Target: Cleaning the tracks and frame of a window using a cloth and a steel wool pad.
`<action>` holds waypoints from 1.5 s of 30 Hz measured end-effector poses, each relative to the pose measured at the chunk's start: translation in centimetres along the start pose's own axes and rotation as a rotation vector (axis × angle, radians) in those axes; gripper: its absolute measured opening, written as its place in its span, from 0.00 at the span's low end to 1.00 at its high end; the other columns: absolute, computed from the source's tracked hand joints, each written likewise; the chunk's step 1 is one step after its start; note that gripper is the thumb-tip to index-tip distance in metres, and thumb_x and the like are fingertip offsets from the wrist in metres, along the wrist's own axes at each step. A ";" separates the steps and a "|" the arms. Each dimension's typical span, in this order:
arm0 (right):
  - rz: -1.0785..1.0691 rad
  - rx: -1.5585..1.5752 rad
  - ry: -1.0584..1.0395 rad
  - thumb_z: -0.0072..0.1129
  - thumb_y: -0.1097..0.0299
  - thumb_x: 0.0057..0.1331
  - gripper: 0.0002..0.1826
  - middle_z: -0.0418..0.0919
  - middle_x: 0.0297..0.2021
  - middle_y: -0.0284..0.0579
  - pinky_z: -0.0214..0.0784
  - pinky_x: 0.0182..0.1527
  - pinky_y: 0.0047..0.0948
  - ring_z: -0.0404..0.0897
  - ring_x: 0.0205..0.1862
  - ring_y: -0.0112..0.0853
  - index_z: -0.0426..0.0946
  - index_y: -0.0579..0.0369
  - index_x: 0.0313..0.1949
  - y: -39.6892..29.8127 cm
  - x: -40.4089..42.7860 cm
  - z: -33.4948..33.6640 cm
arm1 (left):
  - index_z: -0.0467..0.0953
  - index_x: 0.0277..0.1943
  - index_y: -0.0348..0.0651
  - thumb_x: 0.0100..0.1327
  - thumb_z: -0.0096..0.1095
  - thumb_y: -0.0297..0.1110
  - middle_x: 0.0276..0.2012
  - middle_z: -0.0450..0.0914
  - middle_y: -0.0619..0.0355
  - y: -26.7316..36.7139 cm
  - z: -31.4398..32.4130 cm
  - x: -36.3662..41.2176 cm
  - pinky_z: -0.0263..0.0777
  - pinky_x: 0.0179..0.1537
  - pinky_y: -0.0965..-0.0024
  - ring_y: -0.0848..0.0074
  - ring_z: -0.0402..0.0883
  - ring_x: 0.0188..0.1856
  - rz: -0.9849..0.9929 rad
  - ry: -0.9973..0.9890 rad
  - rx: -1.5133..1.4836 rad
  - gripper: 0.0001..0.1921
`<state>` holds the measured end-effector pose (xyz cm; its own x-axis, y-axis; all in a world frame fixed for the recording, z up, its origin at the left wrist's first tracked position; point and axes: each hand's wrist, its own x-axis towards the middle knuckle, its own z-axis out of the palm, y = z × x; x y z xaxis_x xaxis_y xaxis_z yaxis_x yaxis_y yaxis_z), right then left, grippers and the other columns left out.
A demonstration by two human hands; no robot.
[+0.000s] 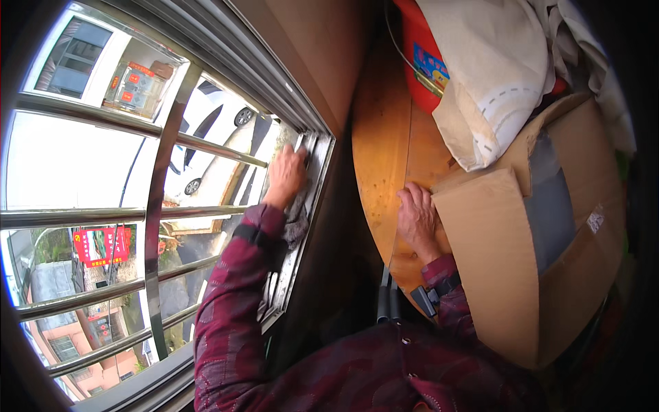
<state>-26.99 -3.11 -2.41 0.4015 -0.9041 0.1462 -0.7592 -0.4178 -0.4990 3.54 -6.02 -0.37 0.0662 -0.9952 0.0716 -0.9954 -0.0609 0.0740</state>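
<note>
My left hand (288, 172) reaches to the metal window track (319, 154), near its corner, with curled fingers pressed on a grey cloth (297, 221). Part of the cloth trails along the track under my wrist; the rest is hidden by the hand. On a round wooden table (381, 170) rests my right hand (416, 216), fingers bent on the tabletop, right beside an opened cardboard box (489, 257). It grips nothing that I can see. Both wrists carry dark straps over maroon patterned sleeves.
Metal window bars (103, 216) stand outside the track, with a street and a white car (206, 134) beyond. A red bucket (417, 51) stands on the table, partly under a cream cloth (494, 77). Two grey rods (388, 298) show by the table's near edge.
</note>
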 end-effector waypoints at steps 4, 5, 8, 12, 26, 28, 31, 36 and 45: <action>-0.032 -0.016 0.051 0.50 0.77 0.53 0.16 0.68 0.50 0.45 0.56 0.54 0.42 0.65 0.52 0.44 0.69 0.53 0.44 0.0 0.2 0.5 | 0.77 0.38 0.47 0.53 0.51 0.27 0.36 0.72 0.47 1.2 0.0 3.5 0.73 0.36 0.56 0.54 0.77 0.38 -0.060 0.089 0.000 0.10; -0.024 0.014 0.057 0.50 0.77 0.53 0.16 0.68 0.50 0.45 0.56 0.54 0.42 0.65 0.52 0.44 0.69 0.53 0.44 0.1 -0.1 0.7 | 0.77 0.38 0.47 0.53 0.51 0.27 0.36 0.72 0.47 1.0 0.0 2.6 0.73 0.36 0.56 0.54 0.77 0.38 -0.069 0.084 -0.007 0.10; -0.035 0.041 0.088 0.49 0.77 0.53 0.16 0.69 0.50 0.45 0.56 0.55 0.42 0.66 0.52 0.44 0.70 0.53 0.43 0.5 -0.1 1.4 | 0.80 0.42 0.52 0.51 0.54 0.28 0.34 0.73 0.48 -1.4 -1.3 -1.0 0.72 0.40 0.58 0.58 0.77 0.40 -0.053 -0.177 -0.137 0.15; 0.014 0.038 0.107 0.49 0.76 0.54 0.14 0.70 0.49 0.44 0.56 0.55 0.42 0.66 0.52 0.44 0.70 0.52 0.42 0.3 -0.1 1.5 | 0.81 0.40 0.51 0.51 0.55 0.27 0.32 0.73 0.53 -2.4 -3.3 -3.8 0.71 0.39 0.61 0.61 0.76 0.39 0.119 -0.050 -0.276 0.13; -0.056 -0.062 0.146 0.49 0.74 0.55 0.14 0.70 0.49 0.43 0.56 0.55 0.41 0.67 0.52 0.43 0.70 0.51 0.43 0.6 0.0 1.8 | 0.78 0.45 0.47 0.52 0.63 0.31 0.38 0.74 0.50 0.2 -2.7 -3.6 0.69 0.46 0.62 0.58 0.75 0.44 0.132 -0.182 -0.457 0.15; -0.054 -0.056 0.136 0.49 0.74 0.55 0.14 0.69 0.49 0.43 0.56 0.55 0.41 0.67 0.52 0.43 0.70 0.50 0.43 0.8 0.0 1.9 | 0.77 0.42 0.46 0.50 0.65 0.29 0.37 0.74 0.52 0.6 -2.5 -3.8 0.69 0.45 0.60 0.58 0.74 0.44 0.146 -0.198 -0.411 0.14; -0.051 -0.063 0.131 0.50 0.74 0.55 0.14 0.69 0.49 0.44 0.56 0.55 0.42 0.66 0.52 0.43 0.70 0.50 0.43 0.7 -0.1 2.1 | 0.74 0.44 0.44 0.48 0.64 0.27 0.38 0.75 0.51 0.6 -1.7 -3.2 0.69 0.45 0.59 0.56 0.74 0.44 0.166 -0.096 -0.455 0.17; -0.057 -0.100 0.111 0.51 0.76 0.53 0.16 0.68 0.51 0.46 0.62 0.52 0.42 0.66 0.53 0.46 0.69 0.53 0.43 -0.3 0.1 1.1 | 0.72 0.42 0.40 0.46 0.62 0.26 0.37 0.75 0.49 1.1 -0.9 -1.1 0.69 0.45 0.58 0.55 0.74 0.44 0.181 -0.023 -0.451 0.17; -0.060 -0.150 0.140 0.52 0.75 0.53 0.16 0.69 0.50 0.44 0.56 0.55 0.41 0.66 0.52 0.43 0.71 0.51 0.43 0.7 0.3 1.7 | 0.74 0.36 0.42 0.51 0.58 0.26 0.32 0.75 0.52 2.0 -0.3 -1.5 0.71 0.39 0.59 0.58 0.75 0.42 0.186 0.031 -0.413 0.08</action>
<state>-26.57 -3.48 -4.13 0.3811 -0.8763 0.2947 -0.8080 -0.4706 -0.3545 1.48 -4.67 -0.03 -0.1029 -0.9833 0.1504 -0.8798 0.1605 0.4474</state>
